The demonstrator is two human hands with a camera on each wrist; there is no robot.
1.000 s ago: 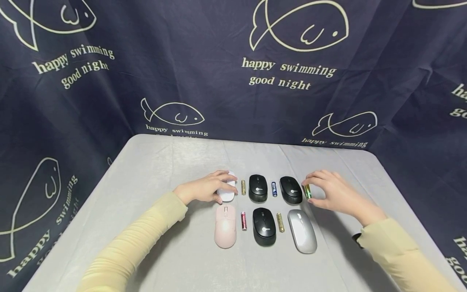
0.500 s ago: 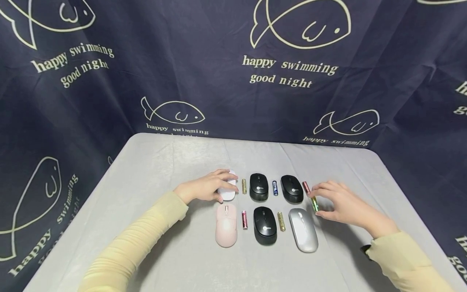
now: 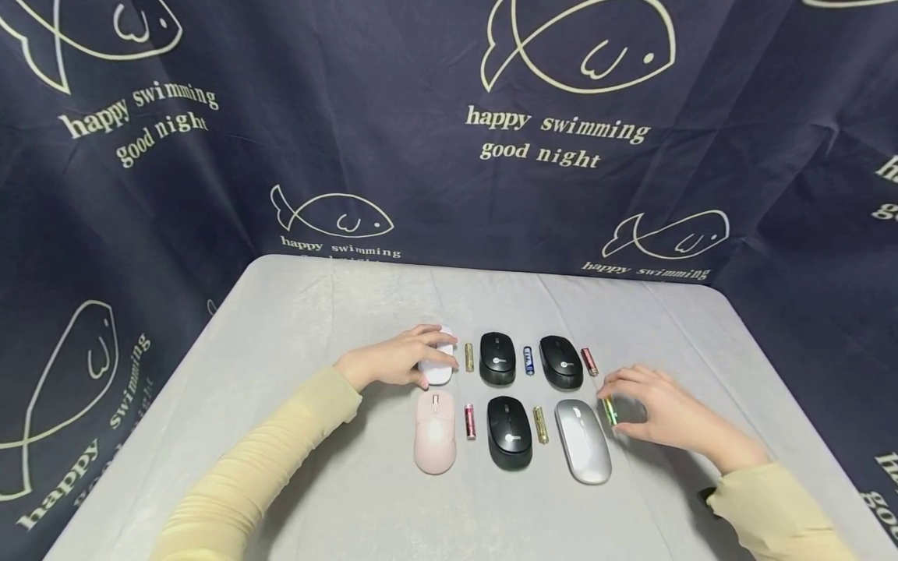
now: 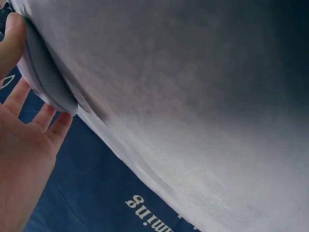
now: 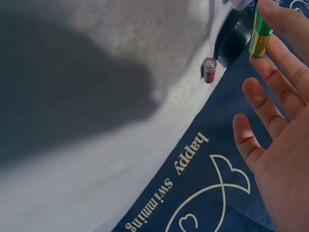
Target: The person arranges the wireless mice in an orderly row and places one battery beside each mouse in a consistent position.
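Note:
My left hand (image 3: 393,360) holds a white computer mouse (image 3: 436,374) at the left end of the back row. Thumb and fingertips lie along opposite edges of this mouse (image 4: 46,72) in the left wrist view. On the right, my right hand (image 3: 666,407) pinches a green and gold battery (image 3: 609,411) between thumb and fingers, beside the silver mouse (image 3: 584,442). The right wrist view has the battery (image 5: 260,36) held upright at the fingertips, the other fingers spread. A red battery (image 3: 590,361) lies just beyond that hand.
Two black mice (image 3: 498,358) continue the back row, with a gold battery (image 3: 469,358) and a blue battery (image 3: 529,361) between. The front row has a pink mouse (image 3: 434,432), red battery (image 3: 470,421), black mouse (image 3: 509,432) and gold battery (image 3: 540,425). A dark curtain (image 3: 421,140) borders the table.
My right hand has brought the green and gold battery nearer and slightly right, from beside the right black mouse to the silver mouse. The red battery there came into sight. My left hand stays put.

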